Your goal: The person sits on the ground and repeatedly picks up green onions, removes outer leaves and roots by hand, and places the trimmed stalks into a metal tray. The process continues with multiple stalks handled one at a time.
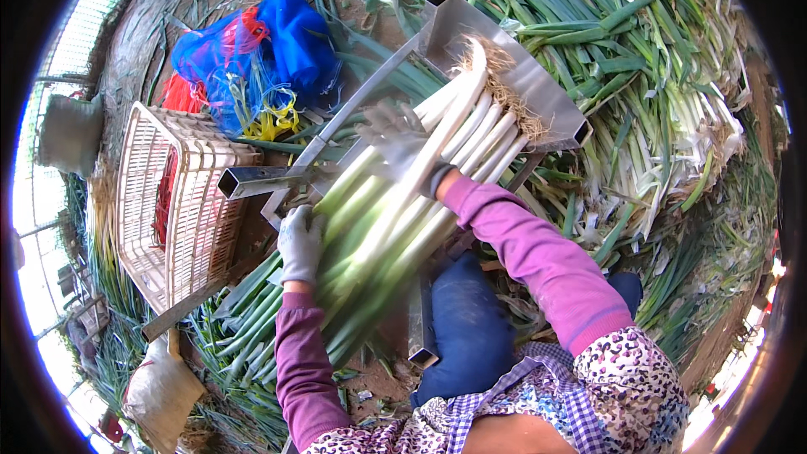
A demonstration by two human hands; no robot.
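Observation:
Several thick green onions (403, 214), white at the stems and green at the leaves, lie side by side across a metal stand, their rooted ends against its sheet-metal end plate (548, 88). My left hand (301, 243), in a pale grey glove, rests at the left edge of the green part; whether its fingers grip is unclear. My right hand (403, 142), gloved and blurred, is over the white stems with its fingers spread. One onion slants across the others beside my right wrist, its roots near the plate.
A white plastic crate (179, 202) with red strips inside stands at left. Blue mesh bags (296, 44) and yellow ties (272, 120) lie behind it. A large heap of green onions (630, 44) spreads at the right. A square metal tube (252, 181) juts from the stand's left side.

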